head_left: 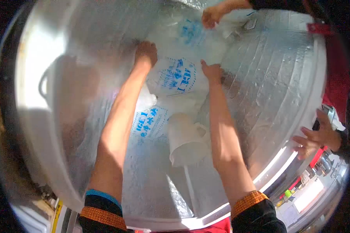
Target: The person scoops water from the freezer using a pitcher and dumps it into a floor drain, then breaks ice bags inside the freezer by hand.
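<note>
Both my arms reach down into a deep silvery chest with frosty walls. My left hand (pixel 146 53) has its fingers curled at the left edge of a clear plastic ice bag (pixel 179 75) with blue "ICE" lettering. At the bag's right edge, my right hand (pixel 212 71) is closed on the plastic, thumb pointing away from me. Nearer me, a second printed ice bag (pixel 149 122) lies partly under my left forearm. A white plastic jug (pixel 187 140) lies tilted between my forearms, its mouth towards me.
Another person's hand (pixel 214 16) is over a further ice bag (pixel 191 32) at the far end. A co-worker's other hand (pixel 317 136) is spread by the right rim. The chest's pale rim (pixel 274 176) curves around. Beyond it on the right are cluttered items, including something green (pixel 288 193).
</note>
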The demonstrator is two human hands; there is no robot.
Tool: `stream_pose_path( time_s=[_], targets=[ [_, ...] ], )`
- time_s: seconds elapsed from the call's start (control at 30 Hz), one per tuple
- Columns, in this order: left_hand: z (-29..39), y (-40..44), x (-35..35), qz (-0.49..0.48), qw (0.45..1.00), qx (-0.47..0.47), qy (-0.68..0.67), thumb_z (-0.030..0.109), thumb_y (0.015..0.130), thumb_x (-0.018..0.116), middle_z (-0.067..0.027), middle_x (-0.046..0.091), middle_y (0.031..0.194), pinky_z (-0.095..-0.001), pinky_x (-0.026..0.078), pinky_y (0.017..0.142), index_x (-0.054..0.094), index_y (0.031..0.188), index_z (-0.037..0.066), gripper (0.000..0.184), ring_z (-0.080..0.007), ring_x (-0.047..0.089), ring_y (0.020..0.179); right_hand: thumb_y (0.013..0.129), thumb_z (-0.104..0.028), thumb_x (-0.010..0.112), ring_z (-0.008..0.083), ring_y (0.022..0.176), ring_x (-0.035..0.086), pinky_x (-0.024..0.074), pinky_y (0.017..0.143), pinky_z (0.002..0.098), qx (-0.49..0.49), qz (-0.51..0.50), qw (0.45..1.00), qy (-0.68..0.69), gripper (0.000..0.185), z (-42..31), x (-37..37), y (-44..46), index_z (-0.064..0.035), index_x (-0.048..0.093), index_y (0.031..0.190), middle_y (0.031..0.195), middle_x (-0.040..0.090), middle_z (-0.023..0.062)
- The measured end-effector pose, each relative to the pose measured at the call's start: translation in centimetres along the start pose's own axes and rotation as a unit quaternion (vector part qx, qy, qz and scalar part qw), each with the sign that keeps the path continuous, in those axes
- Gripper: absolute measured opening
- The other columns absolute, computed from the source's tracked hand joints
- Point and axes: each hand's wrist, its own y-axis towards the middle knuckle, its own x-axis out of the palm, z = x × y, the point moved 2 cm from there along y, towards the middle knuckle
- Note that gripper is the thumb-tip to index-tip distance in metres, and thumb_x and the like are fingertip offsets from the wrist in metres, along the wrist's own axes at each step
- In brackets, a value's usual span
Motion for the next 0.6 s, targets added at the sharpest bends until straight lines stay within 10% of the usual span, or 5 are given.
stream_pose_path(
  time_s=[0.07,0.13,0.2,0.37,0.6],
  targets=[
    [0.6,-2.7,-2.8,-0.092,0.992,0.079,0.039,0.010,0.088,0.057,-0.0155,0.059,0.130,-0.0477,0.038,0.105,0.065,0.119,0.004,0.032,-0.0328,0.048,0.130,0.081,-0.049,0.072,0.0519,0.129,0.041,0.0404,0.100,0.0573,0.057,0.044,0.996,0.057,0.085,-3.6,-4.4,-5.9,0.0106,0.042,0.134,0.142,0.036,0.0375],
    [0.4,-5.8,0.7,0.112,0.985,0.025,-0.130,0.004,0.085,0.055,-0.0172,0.048,0.144,-0.0498,0.032,0.113,0.060,0.127,-0.001,0.042,-0.0356,0.031,0.143,0.080,-0.044,0.074,0.0487,0.127,0.044,0.0406,0.099,0.0568,-0.013,0.109,0.991,0.076,0.075,-5.1,-5.2,-9.5,0.0083,0.048,0.127,0.140,0.041,0.0353],
    [0.6,-9.5,-2.4,0.105,0.982,0.022,-0.152,0.003,0.084,0.055,-0.0176,0.044,0.148,-0.0492,0.028,0.116,0.058,0.129,-0.002,0.045,-0.0369,0.027,0.145,0.078,-0.038,0.076,0.0455,0.126,0.048,0.0409,0.099,0.0564,-0.082,0.174,0.977,0.090,0.064,-6.0,-5.7,-12.4,0.0059,0.055,0.120,0.138,0.045,0.0332],
    [1.1,-16.6,-6.4,0.039,0.964,-0.028,-0.261,0.005,0.081,0.061,-0.0184,0.034,0.154,-0.0459,0.027,0.119,0.049,0.138,-0.001,0.058,-0.0399,0.025,0.145,0.079,-0.027,0.071,0.0333,0.096,0.068,0.0519,0.087,0.0442,-0.123,-0.117,0.952,0.256,0.029,-6.4,-3.6,-18.9,-0.0016,0.069,0.093,0.098,0.071,0.0186],
    [-0.1,-22.2,-5.5,0.036,0.939,-0.176,-0.293,0.029,0.088,0.068,-0.0185,0.032,0.153,-0.0513,0.034,0.112,0.046,0.142,0.011,0.062,-0.0424,0.035,0.137,0.080,-0.025,0.069,0.0353,0.091,0.069,0.0537,0.084,0.0432,-0.207,-0.305,0.917,0.153,0.021,-2.7,3.8,-26.4,-0.0057,0.071,0.086,0.092,0.073,0.0169]
  ],
)
